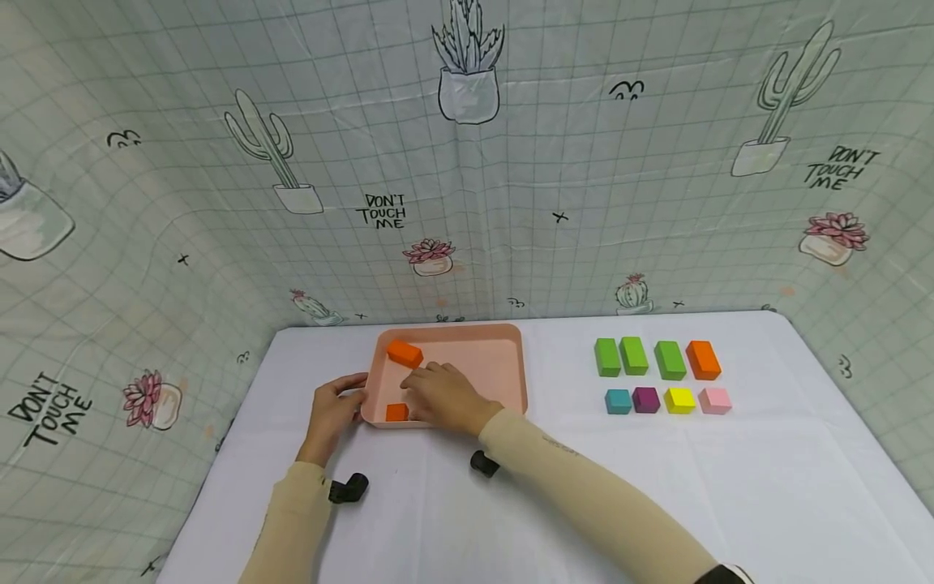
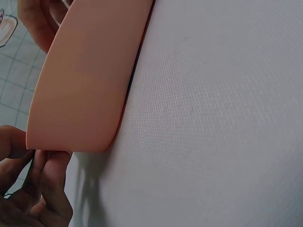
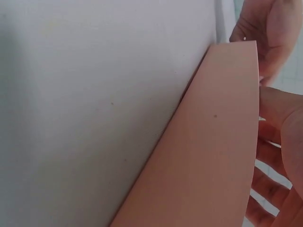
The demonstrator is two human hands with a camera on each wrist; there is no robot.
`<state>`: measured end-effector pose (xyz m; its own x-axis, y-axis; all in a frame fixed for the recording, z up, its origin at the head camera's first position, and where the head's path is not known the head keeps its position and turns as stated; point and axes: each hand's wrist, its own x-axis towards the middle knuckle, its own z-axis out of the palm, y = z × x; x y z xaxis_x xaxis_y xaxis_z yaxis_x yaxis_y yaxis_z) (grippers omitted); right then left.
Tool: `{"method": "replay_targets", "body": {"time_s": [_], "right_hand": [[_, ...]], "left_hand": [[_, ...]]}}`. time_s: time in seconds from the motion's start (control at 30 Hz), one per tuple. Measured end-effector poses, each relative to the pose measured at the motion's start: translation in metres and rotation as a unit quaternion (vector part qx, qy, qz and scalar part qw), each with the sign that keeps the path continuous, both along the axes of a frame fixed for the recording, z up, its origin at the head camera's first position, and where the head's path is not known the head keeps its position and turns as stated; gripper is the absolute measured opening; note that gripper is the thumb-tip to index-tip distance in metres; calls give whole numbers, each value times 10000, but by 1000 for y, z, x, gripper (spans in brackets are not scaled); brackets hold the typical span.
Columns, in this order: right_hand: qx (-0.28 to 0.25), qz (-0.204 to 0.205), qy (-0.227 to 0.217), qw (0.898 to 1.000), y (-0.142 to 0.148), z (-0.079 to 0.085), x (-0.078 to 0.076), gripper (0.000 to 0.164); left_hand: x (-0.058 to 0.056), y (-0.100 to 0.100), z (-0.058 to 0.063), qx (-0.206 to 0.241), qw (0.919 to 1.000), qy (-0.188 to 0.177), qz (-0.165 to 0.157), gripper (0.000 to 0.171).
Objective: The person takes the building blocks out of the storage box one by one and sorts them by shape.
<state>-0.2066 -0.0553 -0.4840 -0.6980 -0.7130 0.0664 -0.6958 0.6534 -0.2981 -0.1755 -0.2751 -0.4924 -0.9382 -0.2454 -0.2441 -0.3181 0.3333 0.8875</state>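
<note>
A shallow pink tray (image 1: 481,369) lies toward the back of the white table. My left hand (image 1: 334,415) holds its left side, thumb and fingers bent against the wall near the front corner; the left wrist view shows these fingers (image 2: 54,177) close up at the tray's end. My right hand (image 1: 447,399) reaches over the front rim into the tray's left half. Its fingertips are beside a small orange block (image 1: 396,412) in the front left corner; I cannot tell whether they pinch anything. Another orange block (image 1: 404,353) lies at the back left of the tray.
Right of the tray stand two rows of blocks: green blocks (image 1: 634,356) with an orange block (image 1: 704,360) behind, and teal (image 1: 618,401), purple (image 1: 645,400), yellow (image 1: 680,400) and pink (image 1: 715,401) cubes in front. A patterned cloth (image 1: 511,178) hangs behind the table.
</note>
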Motion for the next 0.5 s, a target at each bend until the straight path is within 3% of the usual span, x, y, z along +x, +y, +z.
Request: {"method": "replay_targets", "body": {"time_s": [0.13, 0.27, 0.5], "right_hand": [[-127, 237, 86, 9996, -3, 0, -5, 39], [-187, 802, 153, 9965, -7, -1, -10, 30], [-99, 1594, -120, 9871, -10, -4, -16, 37]], "left_hand": [[0, 0, 0, -26, 10000, 21, 0, 38], [0, 1, 1, -18, 10000, 39, -35, 38], [1, 1, 2, 9, 10000, 15, -68, 39]]}}
